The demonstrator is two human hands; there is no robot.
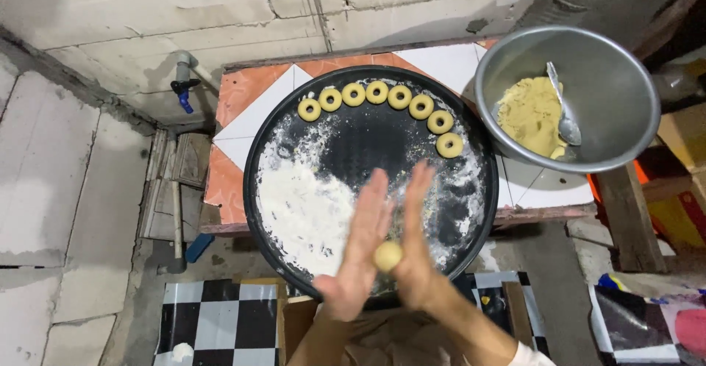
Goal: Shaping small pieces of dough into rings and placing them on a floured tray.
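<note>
My left hand [358,252] and my right hand [415,244] are pressed palm to palm over the near edge of a round black tray [254,153], with a small ball of yellow dough [387,256] between them. Both hands have straight fingers pointing away from me. Several ring-shaped dough pieces [377,91] lie in a curved row along the tray's far rim. White flour [305,208] covers the tray's left and near part.
A metal bowl [625,64] at the right holds yellow dough [531,112] and a spoon [565,108]. The tray rests on an orange-and-white tiled table [254,94]. A blue tap [184,90] sticks out of the block wall at left. A checkered surface [220,322] lies below.
</note>
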